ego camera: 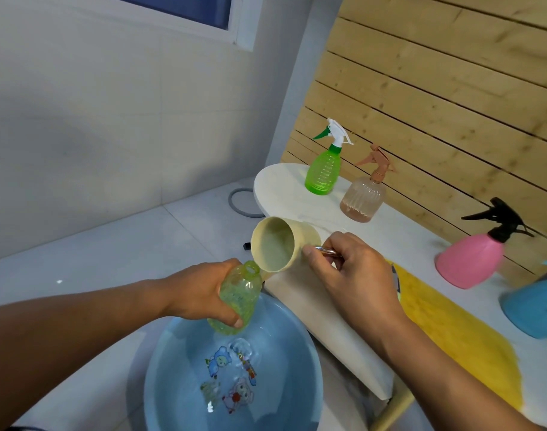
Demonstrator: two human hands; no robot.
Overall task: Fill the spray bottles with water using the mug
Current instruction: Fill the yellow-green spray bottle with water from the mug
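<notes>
My left hand grips a yellow-green bottle without its spray head, held tilted above the blue basin. My right hand holds the handle of a cream mug, tipped on its side with its lip just above the bottle's open neck. Some water shows inside the mug. The basin on the floor holds water, with cartoon pictures on its bottom. On the white table stand a green spray bottle, a clear brown one and a pink one with a black head.
A blue object sits at the table's right edge, near a yellow patch on the tabletop. A wooden slat wall runs behind the table. A grey hose ring lies on the tiled floor.
</notes>
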